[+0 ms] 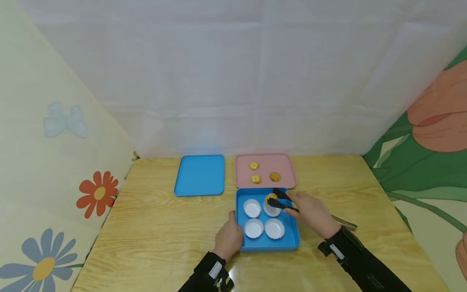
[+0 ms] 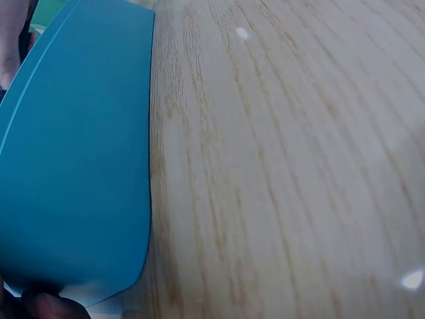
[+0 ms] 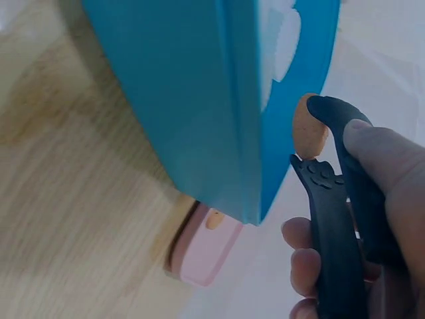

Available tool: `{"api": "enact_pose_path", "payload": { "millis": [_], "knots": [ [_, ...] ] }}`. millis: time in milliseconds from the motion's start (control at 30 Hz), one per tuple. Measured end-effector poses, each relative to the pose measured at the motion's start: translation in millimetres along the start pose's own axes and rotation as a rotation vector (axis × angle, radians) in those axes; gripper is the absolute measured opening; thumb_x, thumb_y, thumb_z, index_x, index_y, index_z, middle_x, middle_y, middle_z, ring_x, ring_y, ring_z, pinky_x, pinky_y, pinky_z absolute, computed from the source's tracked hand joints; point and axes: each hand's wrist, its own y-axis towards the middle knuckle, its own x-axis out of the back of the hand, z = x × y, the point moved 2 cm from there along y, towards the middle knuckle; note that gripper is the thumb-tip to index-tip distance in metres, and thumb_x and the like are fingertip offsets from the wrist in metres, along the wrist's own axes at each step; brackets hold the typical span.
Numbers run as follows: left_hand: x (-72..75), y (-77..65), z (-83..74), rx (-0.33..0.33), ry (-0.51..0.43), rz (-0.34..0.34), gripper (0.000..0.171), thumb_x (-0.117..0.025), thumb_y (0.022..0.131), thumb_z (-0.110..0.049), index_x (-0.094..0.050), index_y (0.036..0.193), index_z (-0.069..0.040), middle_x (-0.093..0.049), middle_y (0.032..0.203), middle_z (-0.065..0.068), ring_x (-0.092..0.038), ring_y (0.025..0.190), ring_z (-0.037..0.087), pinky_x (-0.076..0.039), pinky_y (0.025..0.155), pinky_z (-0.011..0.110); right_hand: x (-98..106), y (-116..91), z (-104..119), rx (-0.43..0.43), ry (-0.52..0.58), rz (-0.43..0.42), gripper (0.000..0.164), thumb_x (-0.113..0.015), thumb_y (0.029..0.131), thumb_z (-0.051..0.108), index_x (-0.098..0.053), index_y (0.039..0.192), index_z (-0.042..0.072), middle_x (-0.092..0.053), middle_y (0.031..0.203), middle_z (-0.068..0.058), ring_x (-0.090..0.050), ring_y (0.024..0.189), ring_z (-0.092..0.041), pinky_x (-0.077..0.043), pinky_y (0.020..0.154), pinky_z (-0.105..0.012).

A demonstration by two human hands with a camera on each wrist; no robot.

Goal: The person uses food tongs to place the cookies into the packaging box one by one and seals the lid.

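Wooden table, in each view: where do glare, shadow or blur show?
Head view: bright glare on the table beside the left cuff; left wrist view: two white glare spots on it; right wrist view: grain blurred, shadow beside the blue box.

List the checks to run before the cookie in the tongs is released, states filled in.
1. Cookie between the tips of the tongs: ok, a tip at either side.
2. Tongs in the right hand: ok.
3. Left hand at the blue box: ok, against its left side.
4. Cookie centred over the far-right paper cup: cannot tell; cookie and tongs hide part of it.
5. Other three paper cups upright and empty: ok.
6. Cookie released: not ok, the tongs hold it.
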Motion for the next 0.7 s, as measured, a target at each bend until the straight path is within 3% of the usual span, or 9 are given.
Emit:
{"api": "enact_pose_path", "payload": {
  "millis": [400,700],
  "knots": [
    [0.1,0.6,0.0,-0.018,-0.002,-0.003,0.044,-0.035,0.092,-0.012,-0.035,0.134,0.002,-0.068,0.096,0.019,-0.064,0.069,0.020,-0.041,0.049,0.031,-8,-2,2,0.014,-0.077,0.046,0.057,-0.064,0.081,0.044,-0.058,0.123,0.006,-0.067,0.097,-0.012,-0.064,0.080,-0.023,-0.052,0.063,-0.035],
    [0.3,-0.4,-0.4,-0.032,0.012,-0.010,0.044,-0.036,0.092,-0.011,-0.036,0.133,0.002,-0.068,0.094,0.020,-0.064,0.068,0.022,-0.041,0.047,0.033,-11,-2,3,0.008,-0.112,0.048,0.066,-0.066,0.078,0.048,-0.054,0.128,0.006,-0.066,0.100,-0.013,-0.063,0.080,-0.023,-0.049,0.057,-0.033]
  ]
}}
